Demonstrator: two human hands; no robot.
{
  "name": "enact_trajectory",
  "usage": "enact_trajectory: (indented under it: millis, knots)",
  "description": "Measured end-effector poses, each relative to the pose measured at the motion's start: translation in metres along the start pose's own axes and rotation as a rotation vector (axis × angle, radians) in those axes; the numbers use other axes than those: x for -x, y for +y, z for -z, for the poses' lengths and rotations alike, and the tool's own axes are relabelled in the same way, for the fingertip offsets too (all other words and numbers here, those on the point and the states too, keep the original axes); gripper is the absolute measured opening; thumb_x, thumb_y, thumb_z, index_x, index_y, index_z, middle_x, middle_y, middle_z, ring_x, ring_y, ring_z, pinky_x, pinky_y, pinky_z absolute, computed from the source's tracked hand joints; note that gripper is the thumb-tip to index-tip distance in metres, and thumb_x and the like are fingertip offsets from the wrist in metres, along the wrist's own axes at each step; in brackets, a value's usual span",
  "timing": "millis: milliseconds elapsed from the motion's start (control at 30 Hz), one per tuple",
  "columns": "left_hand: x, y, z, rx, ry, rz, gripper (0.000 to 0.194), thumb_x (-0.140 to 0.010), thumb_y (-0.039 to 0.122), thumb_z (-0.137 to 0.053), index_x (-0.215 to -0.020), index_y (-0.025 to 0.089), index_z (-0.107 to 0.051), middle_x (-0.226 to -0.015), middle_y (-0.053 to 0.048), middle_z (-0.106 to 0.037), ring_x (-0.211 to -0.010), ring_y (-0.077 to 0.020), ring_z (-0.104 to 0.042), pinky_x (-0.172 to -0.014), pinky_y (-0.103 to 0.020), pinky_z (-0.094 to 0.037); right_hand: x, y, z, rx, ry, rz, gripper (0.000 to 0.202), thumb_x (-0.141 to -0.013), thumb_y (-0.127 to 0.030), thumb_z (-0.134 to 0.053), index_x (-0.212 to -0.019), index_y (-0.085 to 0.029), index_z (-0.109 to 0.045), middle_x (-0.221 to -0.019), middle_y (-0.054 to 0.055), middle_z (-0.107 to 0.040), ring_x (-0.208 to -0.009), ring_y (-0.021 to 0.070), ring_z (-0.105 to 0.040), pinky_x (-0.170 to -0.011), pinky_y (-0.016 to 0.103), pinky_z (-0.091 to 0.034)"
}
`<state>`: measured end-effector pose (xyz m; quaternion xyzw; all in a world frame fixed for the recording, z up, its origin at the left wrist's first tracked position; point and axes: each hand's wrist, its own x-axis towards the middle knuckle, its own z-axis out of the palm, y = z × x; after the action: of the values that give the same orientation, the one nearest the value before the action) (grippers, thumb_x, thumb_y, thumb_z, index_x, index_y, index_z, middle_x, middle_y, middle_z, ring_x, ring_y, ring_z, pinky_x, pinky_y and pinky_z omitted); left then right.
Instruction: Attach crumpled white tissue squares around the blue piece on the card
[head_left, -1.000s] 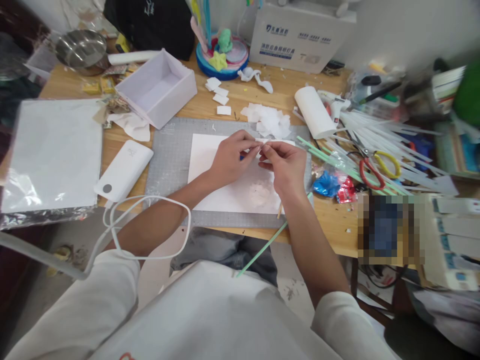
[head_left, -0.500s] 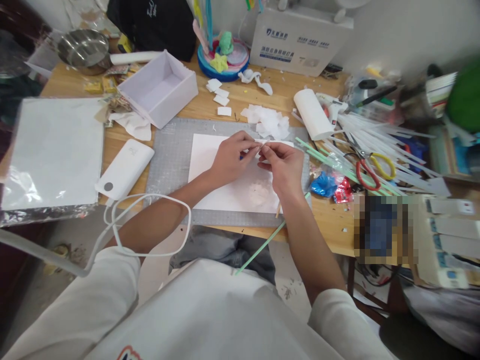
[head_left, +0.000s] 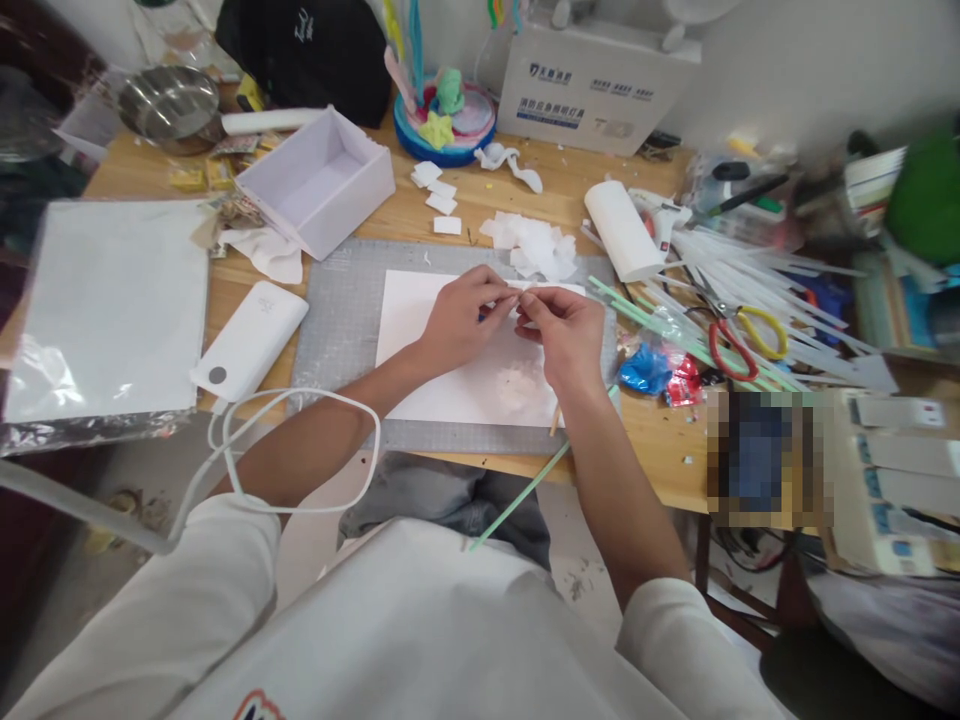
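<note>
Above a white sheet (head_left: 409,385) on a grey cutting mat (head_left: 337,300), my two hands meet fingertip to fingertip. Thumb and fingers of my left hand (head_left: 463,320) are pinched together, and my right hand (head_left: 568,330) pinches from the other side. Between them is a thin whitish scrap (head_left: 528,287), mostly hidden by the fingers. A bit of blue shows beneath my left fingers; I cannot make out what it is. Below my right hand, a pale beige round patch (head_left: 517,385) lies on the sheet. Torn white tissue pieces (head_left: 538,248) lie just beyond the fingers.
Right of the mat are red-and-yellow-handled scissors (head_left: 731,348), white sticks (head_left: 765,270) and a white roll (head_left: 624,230). A green stick (head_left: 525,492) juts over the table edge. At left stand a power bank (head_left: 251,340) with its looped cable (head_left: 379,440) and an open white box (head_left: 352,205).
The hands stay in nearly the same place, still pinched together. The whitish scrap between the fingertips shows slightly differently. The whole view has shifted a little.
</note>
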<state>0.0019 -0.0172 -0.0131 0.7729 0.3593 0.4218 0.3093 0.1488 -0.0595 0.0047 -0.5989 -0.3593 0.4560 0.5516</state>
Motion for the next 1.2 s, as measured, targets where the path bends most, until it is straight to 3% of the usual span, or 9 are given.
enact_trajectory:
  millis: [200,433,633,767,1000,1200]
  knots:
    - [0.000,0.002,0.000,0.048,0.015,0.035,0.018,-0.094,0.024,-0.062,-0.099,0.021,-0.079,-0.092,-0.004,-0.069,-0.082,-0.0107,-0.065,-0.067,-0.020,-0.054,0.001,-0.002,0.000,0.027,-0.004,0.009,0.014,-0.075,-0.034,-0.076,-0.080,-0.021,-0.073,-0.069,-0.003,-0.067,-0.061,0.0081,-0.062,-0.057,0.022,-0.056]
    - [-0.005,0.007,0.003,0.201,0.026,0.184,0.015,-0.089,0.027,-0.068,-0.090,0.018,-0.080,-0.087,-0.005,-0.071,-0.079,-0.0108,-0.066,-0.059,-0.017,-0.052,0.002,-0.004,0.001,0.013,-0.026,0.068,0.012,-0.074,-0.033,-0.077,-0.077,-0.022,-0.074,-0.067,-0.004,-0.068,-0.060,0.0082,-0.061,-0.056,0.021,-0.056]
    - [-0.007,0.002,0.006,0.282,-0.010,0.248,0.016,-0.086,0.030,-0.071,-0.091,0.018,-0.080,-0.088,-0.006,-0.072,-0.079,-0.0110,-0.067,-0.063,-0.018,-0.055,0.002,-0.003,0.001,0.029,-0.039,0.110,0.010,-0.076,-0.032,-0.075,-0.077,-0.022,-0.074,-0.066,-0.004,-0.068,-0.060,0.0085,-0.061,-0.057,0.022,-0.056]
    - [-0.009,0.001,0.008,0.365,-0.056,0.273,0.019,-0.086,0.033,-0.071,-0.088,0.016,-0.080,-0.085,-0.006,-0.071,-0.077,-0.0115,-0.067,-0.064,-0.020,-0.057,0.003,-0.005,0.000,-0.018,-0.039,0.087,0.007,-0.075,-0.029,-0.076,-0.075,-0.022,-0.074,-0.064,-0.005,-0.067,-0.057,0.0074,-0.060,-0.056,0.021,-0.055]
    - [-0.009,0.006,0.007,0.593,-0.081,0.481,0.024,-0.085,0.037,-0.073,-0.090,0.014,-0.079,-0.095,-0.006,-0.073,-0.082,-0.0113,-0.069,-0.067,-0.018,-0.059,0.005,-0.010,-0.001,-0.078,-0.044,0.010,0.011,-0.071,-0.030,-0.079,-0.076,-0.021,-0.077,-0.065,-0.004,-0.068,-0.057,0.0073,-0.060,-0.056,0.022,-0.057]
    - [-0.009,0.007,0.005,0.636,-0.067,0.516,0.024,-0.086,0.038,-0.074,-0.093,0.016,-0.079,-0.096,-0.006,-0.075,-0.082,-0.0113,-0.069,-0.067,-0.019,-0.059,0.004,-0.006,-0.002,-0.042,-0.064,0.030,0.016,-0.068,-0.029,-0.082,-0.081,-0.021,-0.078,-0.069,-0.003,-0.072,-0.060,0.0089,-0.063,-0.060,0.025,-0.060]
